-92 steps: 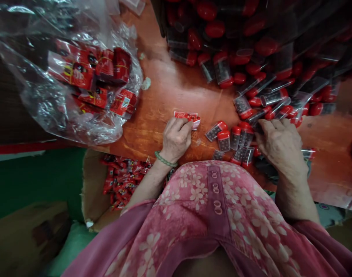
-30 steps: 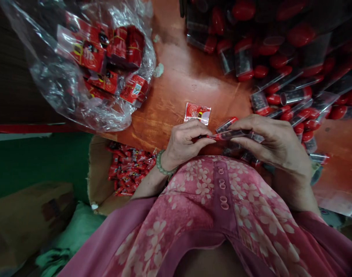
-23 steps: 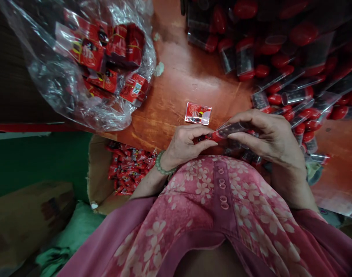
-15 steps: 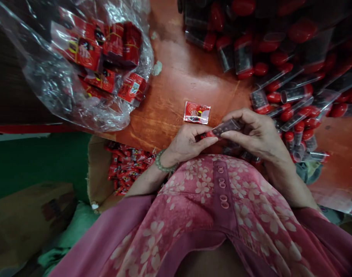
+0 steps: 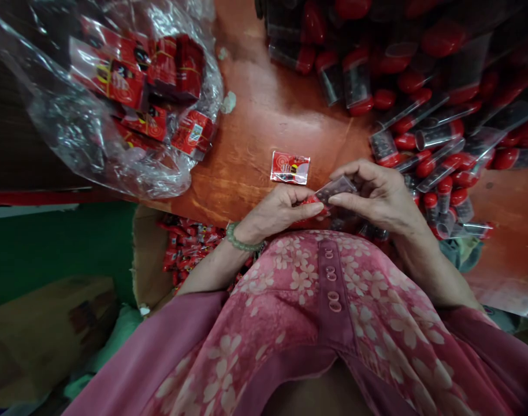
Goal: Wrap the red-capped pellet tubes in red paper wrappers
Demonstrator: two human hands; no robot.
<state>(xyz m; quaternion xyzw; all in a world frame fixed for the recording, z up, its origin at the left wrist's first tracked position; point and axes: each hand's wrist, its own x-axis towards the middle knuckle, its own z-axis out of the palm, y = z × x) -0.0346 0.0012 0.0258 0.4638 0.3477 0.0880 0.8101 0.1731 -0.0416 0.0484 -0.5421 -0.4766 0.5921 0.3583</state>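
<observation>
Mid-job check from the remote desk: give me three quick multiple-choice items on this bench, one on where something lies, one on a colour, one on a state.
1. Where does the flat red-and-white sachet lie?
A) On the orange-red wooden tabletop
B) Inside the brown cardboard box
C) Inside the clear plastic bag

2. What colour is the round-bead bracelet on the left wrist?
A) Blue
B) Pale green
C) Black

3. How is the clear tube with a red cap held?
A) It lies untouched
B) One hand alone holds it
C) Between the left hand and the right hand

1: A, it lies on the bare wood just beyond the left hand.
2: B, the beads show pale green at the wrist.
3: C, fingers of both hands are on it.
</observation>
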